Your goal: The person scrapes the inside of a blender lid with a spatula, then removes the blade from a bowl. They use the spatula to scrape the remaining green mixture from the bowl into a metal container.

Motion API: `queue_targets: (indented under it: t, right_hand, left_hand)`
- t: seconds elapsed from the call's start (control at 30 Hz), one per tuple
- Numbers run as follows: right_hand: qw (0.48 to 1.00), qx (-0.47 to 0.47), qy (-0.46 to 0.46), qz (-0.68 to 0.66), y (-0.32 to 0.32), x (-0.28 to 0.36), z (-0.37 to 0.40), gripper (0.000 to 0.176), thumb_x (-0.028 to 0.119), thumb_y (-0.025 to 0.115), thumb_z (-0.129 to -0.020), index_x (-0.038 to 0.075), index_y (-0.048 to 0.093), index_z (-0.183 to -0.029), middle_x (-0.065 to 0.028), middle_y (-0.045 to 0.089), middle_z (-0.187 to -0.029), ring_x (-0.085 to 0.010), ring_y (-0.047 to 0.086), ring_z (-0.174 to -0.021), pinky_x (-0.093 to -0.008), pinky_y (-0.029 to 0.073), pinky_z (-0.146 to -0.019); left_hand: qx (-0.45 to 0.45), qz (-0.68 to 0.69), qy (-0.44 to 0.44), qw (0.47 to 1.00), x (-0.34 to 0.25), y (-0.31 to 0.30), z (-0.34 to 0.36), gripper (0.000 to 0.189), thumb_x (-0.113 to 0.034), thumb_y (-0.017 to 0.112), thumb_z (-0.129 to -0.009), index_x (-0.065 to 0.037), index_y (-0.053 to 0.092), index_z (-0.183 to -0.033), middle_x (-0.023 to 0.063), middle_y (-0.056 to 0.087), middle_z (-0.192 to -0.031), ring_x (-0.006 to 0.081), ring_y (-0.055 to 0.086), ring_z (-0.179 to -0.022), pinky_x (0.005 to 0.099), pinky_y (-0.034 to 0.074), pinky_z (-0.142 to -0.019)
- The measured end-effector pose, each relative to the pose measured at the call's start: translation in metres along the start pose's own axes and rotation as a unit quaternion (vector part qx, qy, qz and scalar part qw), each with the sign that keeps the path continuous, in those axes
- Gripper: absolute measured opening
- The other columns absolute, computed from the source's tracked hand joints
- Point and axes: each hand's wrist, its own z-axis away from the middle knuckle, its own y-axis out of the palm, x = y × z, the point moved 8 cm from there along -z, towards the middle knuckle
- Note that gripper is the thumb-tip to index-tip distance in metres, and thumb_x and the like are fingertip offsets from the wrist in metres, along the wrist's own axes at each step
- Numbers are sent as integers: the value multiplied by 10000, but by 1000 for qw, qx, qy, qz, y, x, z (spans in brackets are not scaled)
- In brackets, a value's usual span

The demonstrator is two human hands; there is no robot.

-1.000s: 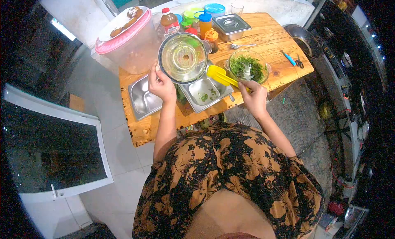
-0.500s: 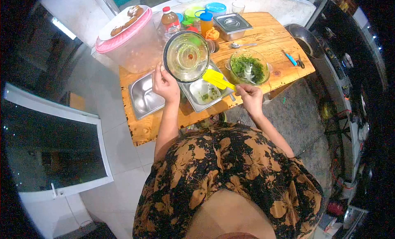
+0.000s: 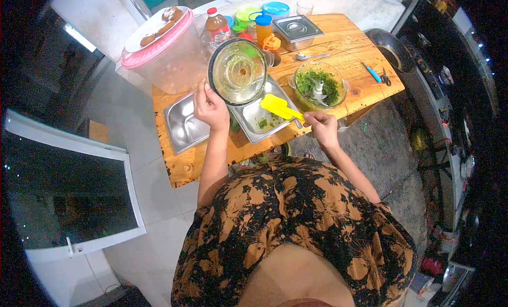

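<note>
My left hand (image 3: pixel 210 107) grips a clear round bowl with a dark rim (image 3: pixel 231 92) by its lower left edge. Its open side is tilted towards me, and green smears and a ringed centre show inside. Closed around the handle of a yellow spatula (image 3: pixel 275 104) is my right hand (image 3: pixel 321 128). The spatula's blade sits just below and right of the bowl, above a steel tray (image 3: pixel 255 136) with green bits in it. Beyond my right hand, a glass bowl (image 3: pixel 297 99) holds chopped greens (image 3: pixel 332 87) and a white chopping blade (image 3: pixel 319 90).
Left of the tray lies another steel tray (image 3: pixel 182 119). A pink-lidded tub (image 3: pixel 174 69), a red-capped bottle (image 3: pixel 217 28) and a lidded steel container (image 3: pixel 299 32) stand along the back. A spoon (image 3: pixel 312 56) and scissors (image 3: pixel 386 78) lie on the wooden table (image 3: pixel 349 37).
The clear bowl and my left hand have shifted very slightly left. The spatula has dropped a little, slightly away from the bowl's rim. Both hands keep their hold.
</note>
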Motion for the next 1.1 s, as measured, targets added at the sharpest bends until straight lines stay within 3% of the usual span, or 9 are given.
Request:
queue_targets:
  t: [0.33, 0.47, 0.63, 0.8, 1.03, 1.1]
  right_hand:
    - [999, -6, -13, -29, 17, 4, 4, 207, 190, 635, -798, -2, 695, -847, -55, 667, -657, -85, 597, -596, -239, 462, -572]
    - [999, -10, -18, -25, 21, 5, 4, 202, 188, 635, -797, 3, 699, -848, -45, 664, -653, -78, 562, -558, -239, 444, -549]
    - [994, 24, 40, -101, 31, -13, 3, 183, 173, 637, -794, 15, 703, -856, -23, 660, -660, -56, 483, -508, -224, 385, -485]
    - [975, 56, 126, -173, 35, -25, 7, 174, 170, 645, -792, 24, 702, -869, -25, 662, -682, -32, 453, -503, -198, 357, -467]
    - [950, 58, 191, -238, 35, -30, 19, 181, 175, 642, -799, 23, 691, -884, -31, 659, -678, -33, 453, -482, -184, 346, -453]
    - [963, 48, 162, -211, 29, -27, 15, 181, 173, 644, -797, 20, 690, -884, -32, 659, -680, -38, 472, -494, -197, 366, -462]
  left_hand:
    - [-10, 5, 23, 1000, 0, 1, 3, 184, -95, 520, -878, 25, 636, -955, 157, 638, -830, 278, 603, -692, 340, 469, -577]
    - [-6, 7, 50, 999, -6, 2, 5, 183, -8, 509, -839, 15, 614, -988, 154, 614, -788, 290, 591, -680, 348, 462, -562]
    - [1, 0, 79, 997, -15, 2, 6, 196, 5, 511, -824, 18, 611, -993, 152, 616, -787, 294, 599, -686, 353, 482, -586]
    - [4, -12, 167, 986, -24, 4, 13, 224, 8, 511, -814, 26, 604, -1016, 147, 623, -819, 294, 598, -691, 353, 494, -605]
    - [2, -12, 146, 989, -22, 4, 7, 227, 4, 509, -816, 24, 605, -1022, 145, 624, -829, 296, 592, -688, 360, 490, -601]
    - [-2, -11, 141, 990, -19, 3, 4, 222, 2, 507, -820, 19, 607, -1017, 153, 624, -838, 294, 593, -686, 358, 481, -583]
